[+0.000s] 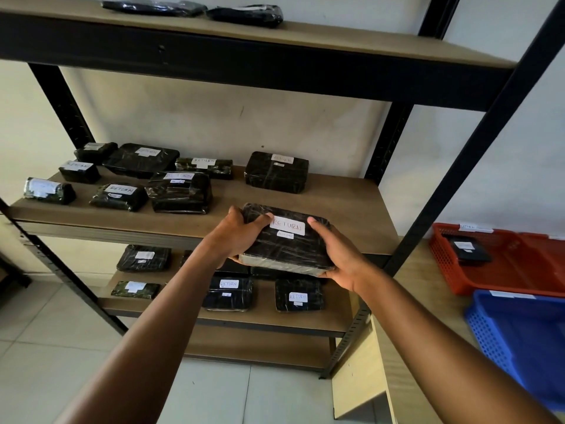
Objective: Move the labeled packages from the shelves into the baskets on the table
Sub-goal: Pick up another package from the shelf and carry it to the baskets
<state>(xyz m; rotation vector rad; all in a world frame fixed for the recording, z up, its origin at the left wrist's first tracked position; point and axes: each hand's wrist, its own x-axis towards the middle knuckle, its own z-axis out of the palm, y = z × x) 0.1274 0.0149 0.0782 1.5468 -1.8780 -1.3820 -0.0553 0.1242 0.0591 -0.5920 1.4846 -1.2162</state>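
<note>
A black wrapped package (286,246) with a white "RETURN" label is held in front of the middle shelf (351,206). My left hand (237,235) grips its left side, thumb on top. My right hand (336,255) grips its right side, fingers underneath. Several more labeled black packages (180,191) lie on the middle shelf, and others (227,293) on the lower shelf. At the right, a red basket (526,270) on the table holds one black package (467,249). A blue basket (526,338) sits in front of it.
A black metal upright (458,175) of the shelf unit stands between the shelves and the wooden table (409,347). Two black packages (244,13) lie on the top shelf. Tiled floor (61,347) spreads below at the left.
</note>
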